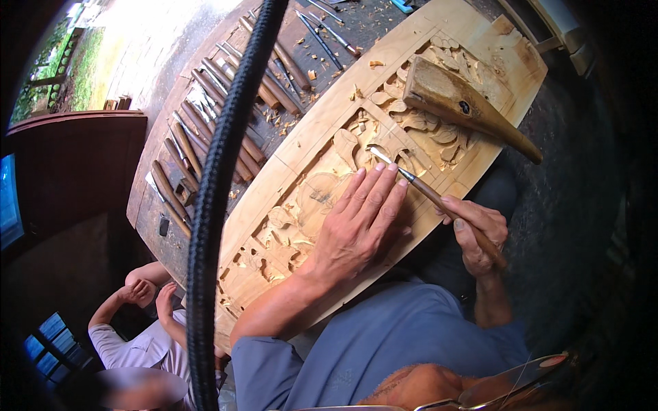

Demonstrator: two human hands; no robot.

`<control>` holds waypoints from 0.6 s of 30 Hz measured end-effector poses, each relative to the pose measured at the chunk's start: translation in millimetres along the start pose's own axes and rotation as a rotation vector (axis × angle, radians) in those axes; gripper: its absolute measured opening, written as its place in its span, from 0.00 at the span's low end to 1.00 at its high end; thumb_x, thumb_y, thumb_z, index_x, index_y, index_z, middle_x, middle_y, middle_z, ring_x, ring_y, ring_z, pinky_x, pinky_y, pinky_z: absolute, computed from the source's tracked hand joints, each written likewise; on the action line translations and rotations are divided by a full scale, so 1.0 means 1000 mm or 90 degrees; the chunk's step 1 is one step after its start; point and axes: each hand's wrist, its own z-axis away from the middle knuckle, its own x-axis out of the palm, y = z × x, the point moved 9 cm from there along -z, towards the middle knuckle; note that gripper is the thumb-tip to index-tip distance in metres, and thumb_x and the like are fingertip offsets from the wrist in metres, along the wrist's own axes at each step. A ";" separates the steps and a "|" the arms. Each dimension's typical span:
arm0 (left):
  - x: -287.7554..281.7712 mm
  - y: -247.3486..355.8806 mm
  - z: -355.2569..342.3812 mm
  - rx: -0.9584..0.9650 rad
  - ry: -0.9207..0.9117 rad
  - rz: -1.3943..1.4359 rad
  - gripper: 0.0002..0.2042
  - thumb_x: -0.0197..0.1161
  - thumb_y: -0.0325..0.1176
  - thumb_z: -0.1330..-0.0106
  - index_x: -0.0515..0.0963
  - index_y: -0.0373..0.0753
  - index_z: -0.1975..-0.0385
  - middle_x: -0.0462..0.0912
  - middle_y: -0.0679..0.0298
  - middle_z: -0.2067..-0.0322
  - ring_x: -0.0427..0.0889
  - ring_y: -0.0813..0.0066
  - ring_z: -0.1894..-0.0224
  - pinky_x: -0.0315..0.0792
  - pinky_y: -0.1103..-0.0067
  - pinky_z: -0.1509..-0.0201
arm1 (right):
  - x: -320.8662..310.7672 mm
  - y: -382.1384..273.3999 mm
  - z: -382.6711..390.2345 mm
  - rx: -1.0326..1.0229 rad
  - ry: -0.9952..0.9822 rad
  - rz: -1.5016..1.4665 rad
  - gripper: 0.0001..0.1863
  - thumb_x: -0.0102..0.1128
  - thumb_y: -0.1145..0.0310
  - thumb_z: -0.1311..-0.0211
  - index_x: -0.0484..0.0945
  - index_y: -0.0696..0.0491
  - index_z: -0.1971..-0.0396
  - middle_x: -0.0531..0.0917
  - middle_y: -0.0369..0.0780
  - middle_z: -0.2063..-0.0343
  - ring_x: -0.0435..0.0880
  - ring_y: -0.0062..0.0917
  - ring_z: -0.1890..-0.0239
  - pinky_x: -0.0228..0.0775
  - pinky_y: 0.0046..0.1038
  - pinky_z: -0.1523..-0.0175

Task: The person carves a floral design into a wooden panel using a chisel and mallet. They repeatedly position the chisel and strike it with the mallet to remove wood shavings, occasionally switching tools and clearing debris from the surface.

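A long pale wooden panel [439, 31] with carved floral relief lies slanted across the workbench. My left hand [360, 222] rests flat on the carving, fingers spread, steadying it. My right hand [480, 233] grips the wooden handle of a carving chisel [418, 185]. The chisel's metal tip touches the relief just beyond my left fingertips. A wooden mallet [462, 103] lies on the panel's upper right part, touched by neither hand.
Several wood-handled chisels [212, 116] lie in rows on the dark bench [151, 212] left of the panel, among wood chips. A thick black cord [219, 178] hangs close before the camera. Another person [144, 322] in a pale shirt sits low at the left.
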 end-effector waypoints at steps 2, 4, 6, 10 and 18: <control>0.004 -0.002 0.000 -0.002 -0.019 0.002 0.35 0.71 0.45 0.31 0.71 0.31 0.28 0.69 0.43 0.25 0.70 0.48 0.23 0.63 0.57 0.18 | -0.001 0.005 0.000 0.022 0.001 -0.029 0.19 0.56 0.78 0.30 0.84 0.66 0.44 0.91 0.54 0.61 0.93 0.34 0.63 0.86 0.30 0.55; 0.006 -0.003 0.000 -0.006 -0.020 0.003 0.36 0.71 0.46 0.31 0.71 0.30 0.29 0.69 0.43 0.26 0.70 0.48 0.23 0.63 0.57 0.18 | 0.001 0.005 -0.002 0.025 -0.009 -0.042 0.19 0.56 0.78 0.30 0.84 0.66 0.43 0.91 0.54 0.60 0.93 0.34 0.63 0.86 0.30 0.55; 0.007 -0.003 -0.001 -0.004 -0.018 -0.001 0.36 0.70 0.46 0.31 0.71 0.29 0.28 0.69 0.42 0.26 0.70 0.47 0.24 0.63 0.57 0.18 | 0.001 0.006 -0.002 0.029 -0.012 -0.060 0.18 0.56 0.79 0.30 0.84 0.66 0.43 0.91 0.54 0.60 0.93 0.34 0.63 0.87 0.31 0.56; 0.006 -0.002 -0.003 -0.013 0.001 0.011 0.36 0.70 0.45 0.30 0.70 0.27 0.29 0.70 0.40 0.28 0.71 0.45 0.25 0.64 0.56 0.19 | 0.013 -0.007 0.005 -0.064 -0.009 0.052 0.17 0.61 0.83 0.36 0.84 0.65 0.48 0.92 0.51 0.57 0.95 0.37 0.62 0.88 0.31 0.58; -0.003 0.001 -0.004 -0.016 0.032 0.009 0.32 0.70 0.40 0.30 0.73 0.27 0.31 0.74 0.39 0.31 0.76 0.43 0.29 0.71 0.56 0.23 | 0.030 -0.015 0.014 -0.074 0.077 0.040 0.17 0.56 0.76 0.28 0.82 0.68 0.44 0.91 0.53 0.61 0.93 0.38 0.65 0.87 0.33 0.58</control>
